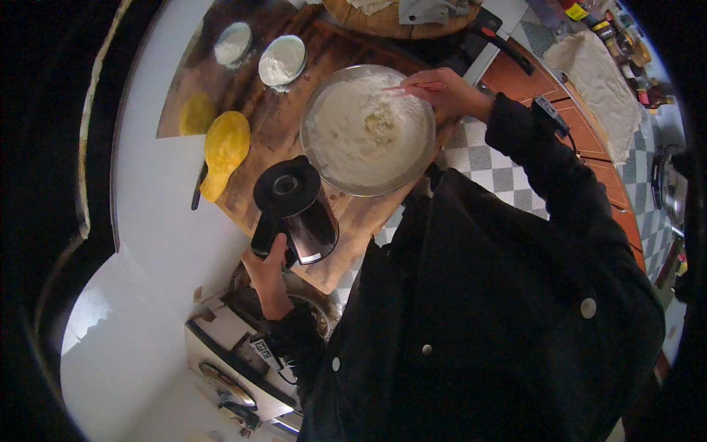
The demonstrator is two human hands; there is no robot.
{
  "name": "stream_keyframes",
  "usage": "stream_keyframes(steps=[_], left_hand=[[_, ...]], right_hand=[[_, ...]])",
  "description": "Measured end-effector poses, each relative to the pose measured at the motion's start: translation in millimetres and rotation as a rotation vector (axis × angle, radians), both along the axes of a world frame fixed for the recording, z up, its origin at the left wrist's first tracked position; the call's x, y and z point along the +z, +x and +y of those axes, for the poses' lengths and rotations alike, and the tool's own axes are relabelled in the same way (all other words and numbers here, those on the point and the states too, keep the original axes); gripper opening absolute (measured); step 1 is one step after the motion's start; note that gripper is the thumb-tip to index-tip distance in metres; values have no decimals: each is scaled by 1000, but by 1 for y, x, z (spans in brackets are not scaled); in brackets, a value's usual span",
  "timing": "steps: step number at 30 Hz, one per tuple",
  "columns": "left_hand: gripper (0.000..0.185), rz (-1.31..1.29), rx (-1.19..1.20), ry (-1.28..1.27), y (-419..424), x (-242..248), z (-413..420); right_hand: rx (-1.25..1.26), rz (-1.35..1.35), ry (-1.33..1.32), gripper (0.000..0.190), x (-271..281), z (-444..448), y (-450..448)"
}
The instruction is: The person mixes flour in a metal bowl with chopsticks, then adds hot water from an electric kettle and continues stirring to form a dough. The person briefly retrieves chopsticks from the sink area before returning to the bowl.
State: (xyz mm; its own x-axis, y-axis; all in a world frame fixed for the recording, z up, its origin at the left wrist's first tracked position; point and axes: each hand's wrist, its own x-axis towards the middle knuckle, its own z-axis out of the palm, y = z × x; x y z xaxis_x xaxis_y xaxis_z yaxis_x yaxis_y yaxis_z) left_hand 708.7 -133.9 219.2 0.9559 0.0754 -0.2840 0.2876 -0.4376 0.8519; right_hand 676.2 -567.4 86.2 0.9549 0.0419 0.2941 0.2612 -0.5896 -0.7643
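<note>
My left hand (269, 265) grips the handle of a black-lidded electric kettle (309, 221), which is at the near left edge of the wooden board; whether it rests there I cannot tell. In my right hand (444, 94) is a thin pink utensil (425, 87), its tip at the flour inside a wide metal bowl (367, 195). White flour (342, 132) fills much of the bowl, with a yellowish damp patch near its middle. Two small bowls of white powder (282, 59) (232, 44) stand beyond it. A peeled yellow squash (227, 149) lies at the left, a dark knife handle (199, 186) beside it.
A round wooden board (409, 25) with cloths is at the top. Near it a black pan handle (511, 51) sticks out. Bottles (605, 30) and a beige cloth (596, 77) are on the right counter. A stove-like appliance (232, 353) stands below left, and a white wall bounds the left.
</note>
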Motion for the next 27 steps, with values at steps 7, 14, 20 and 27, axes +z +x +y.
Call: stream_keyframes(steps=[7, 14, 20, 27], left_hand=[[26, 52, -169, 22, -19, 4, 4], [25, 85, -245, 56, -30, 3, 6], [26, 83, -262, 100, -31, -3, 17], [26, 18, -263, 71, -32, -7, 23]], right_hand=[[-25, 363, 98, 26, -20, 22, -48], [-203, 477, 728, 23, -68, 116, -22], [-163, 258, 646, 25, -40, 113, -12], [546, 257, -227, 30, -17, 132, -41]])
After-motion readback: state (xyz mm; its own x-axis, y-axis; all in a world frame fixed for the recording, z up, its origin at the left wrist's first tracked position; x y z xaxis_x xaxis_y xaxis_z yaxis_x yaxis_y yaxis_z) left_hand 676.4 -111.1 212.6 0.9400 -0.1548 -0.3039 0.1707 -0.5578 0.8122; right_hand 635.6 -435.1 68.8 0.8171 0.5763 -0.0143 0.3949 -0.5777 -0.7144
